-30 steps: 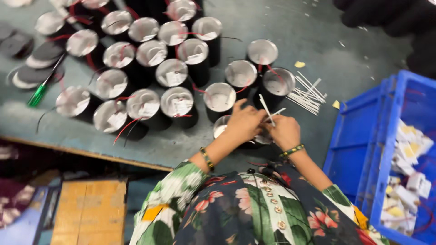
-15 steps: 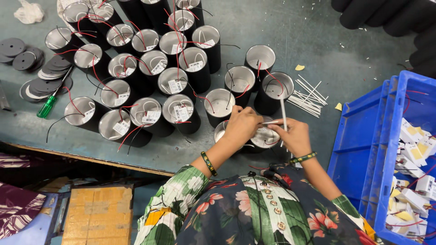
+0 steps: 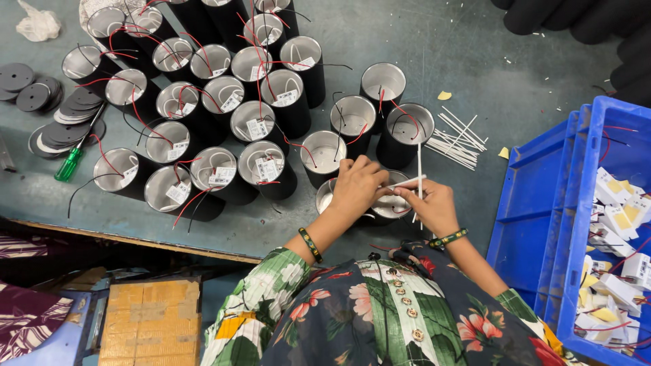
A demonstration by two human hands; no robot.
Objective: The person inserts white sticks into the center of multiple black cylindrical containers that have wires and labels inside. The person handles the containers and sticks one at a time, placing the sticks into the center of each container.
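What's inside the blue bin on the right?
The blue bin holds small white and yellow blocks with red and black wires. Its bottom under the pile and its right part are out of sight.

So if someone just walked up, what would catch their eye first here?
Probably the crowd of black cylinders with red and black wires, filling the table's upper left. Next, both hands at the near edge: left hand and right hand on one cylinder, with thin white tubes. A blue crate sits right.
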